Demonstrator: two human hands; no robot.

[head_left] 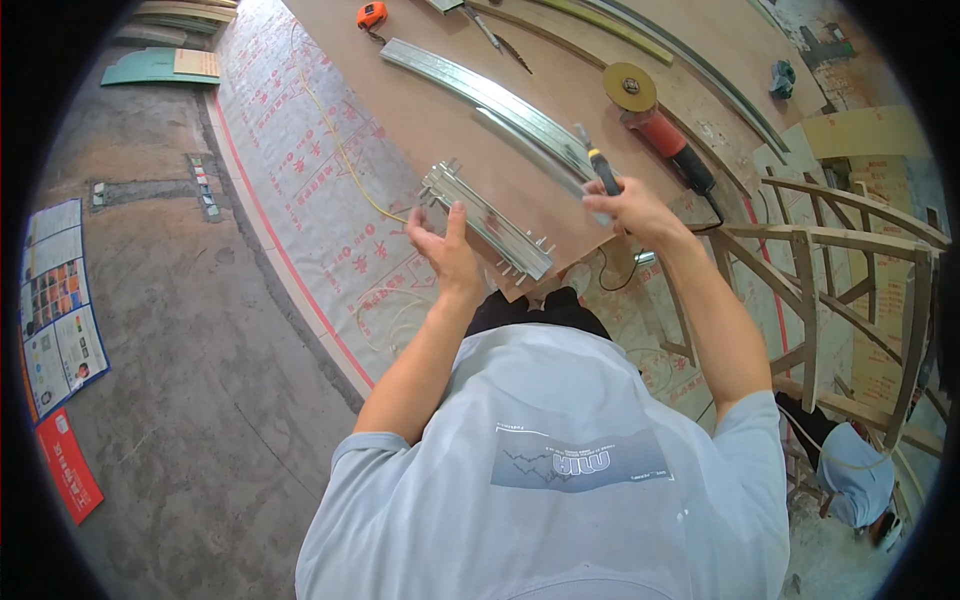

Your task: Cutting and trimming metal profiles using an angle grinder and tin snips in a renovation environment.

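My left hand (447,250) is beside a short bundle of silvery metal channel pieces (488,225), thumb raised and fingers apart. The thumb overlaps the bundle's near side; I cannot tell whether it touches. Small prongs stick out at both ends of the bundle, which lies at the near edge of the brown board (400,130). In my right hand (640,212) is a hand tool with a black-and-yellow handle (601,168), its metal head pointing up and away; its exact kind is unclear. Just beyond it lie long metal channels (490,95).
An angle grinder (660,135) with a yellow disc lies right of the channels. An orange tape measure (371,15) sits at the far left of the board. Wooden frames (805,265) stand at right, where another person (855,475) is low down. A yellow cord (345,155) crosses the printed floor sheet.
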